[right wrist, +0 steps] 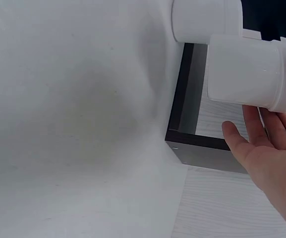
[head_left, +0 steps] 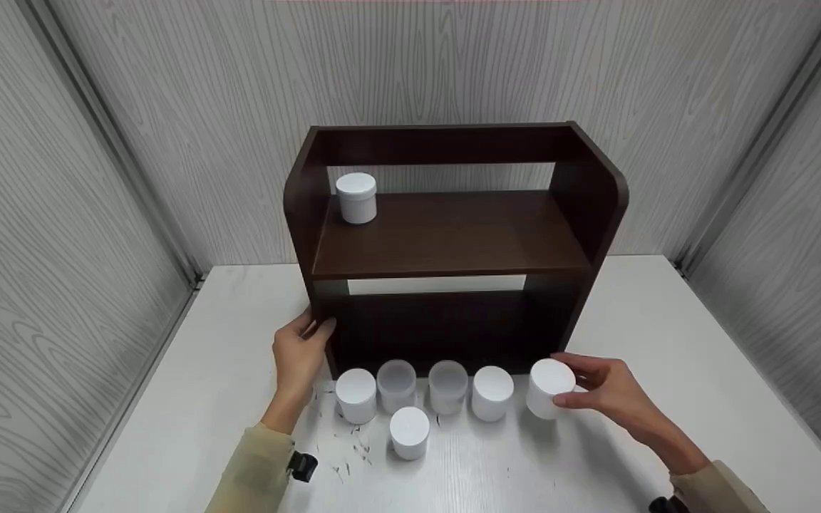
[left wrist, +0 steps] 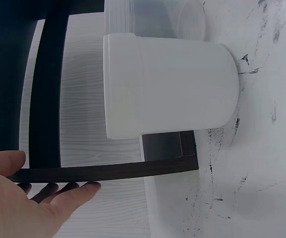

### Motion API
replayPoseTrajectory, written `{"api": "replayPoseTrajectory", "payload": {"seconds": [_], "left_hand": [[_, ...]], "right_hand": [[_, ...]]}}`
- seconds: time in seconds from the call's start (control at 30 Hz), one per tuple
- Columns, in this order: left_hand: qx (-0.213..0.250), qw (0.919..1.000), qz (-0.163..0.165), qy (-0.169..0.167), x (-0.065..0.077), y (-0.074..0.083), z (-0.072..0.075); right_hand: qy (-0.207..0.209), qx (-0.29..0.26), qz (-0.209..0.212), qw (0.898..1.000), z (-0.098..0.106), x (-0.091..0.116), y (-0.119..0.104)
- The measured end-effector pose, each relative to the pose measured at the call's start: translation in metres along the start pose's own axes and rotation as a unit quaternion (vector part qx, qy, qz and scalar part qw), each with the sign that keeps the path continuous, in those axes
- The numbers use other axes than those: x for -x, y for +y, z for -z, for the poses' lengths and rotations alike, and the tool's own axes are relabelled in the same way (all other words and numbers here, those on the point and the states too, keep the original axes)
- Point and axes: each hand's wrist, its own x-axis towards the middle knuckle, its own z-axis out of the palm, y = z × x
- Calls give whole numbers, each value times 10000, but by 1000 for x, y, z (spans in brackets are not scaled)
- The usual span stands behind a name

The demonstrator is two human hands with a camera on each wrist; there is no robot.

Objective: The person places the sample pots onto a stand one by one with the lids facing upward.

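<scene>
My left hand [head_left: 299, 356] grips the left side panel of a dark brown two-tier shelf [head_left: 453, 235], its thumb inside and fingers outside, as the left wrist view shows. My right hand [head_left: 606, 392] holds a white lidded jar [head_left: 551, 385] between thumb and fingers, by the shelf's front right corner. In the right wrist view the held jar [right wrist: 244, 69] appears raised off the table. Another white jar [head_left: 358, 196] stands on the upper tier at the left. In front of the shelf stand more white jars [head_left: 492, 395] and two frosted translucent jars [head_left: 447, 388].
One white jar [head_left: 409, 433] stands nearer than the row. The white table [head_left: 482, 477] has dark scuff marks near the left jars. Grey wood-grain panels [head_left: 439, 64] enclose the back and both sides.
</scene>
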Motion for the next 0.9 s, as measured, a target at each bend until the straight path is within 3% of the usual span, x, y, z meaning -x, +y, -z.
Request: {"api": "replayPoseTrajectory", "payload": {"seconds": [0.63, 0.9], "left_hand": [[-93, 9998, -78, 166, -2, 0, -2], [202, 9997, -93, 43, 0, 1, -1]], "right_hand": [[104, -95, 26, 9999, -12, 4, -51], [62, -159, 92, 9998, -19, 5, -67]]}}
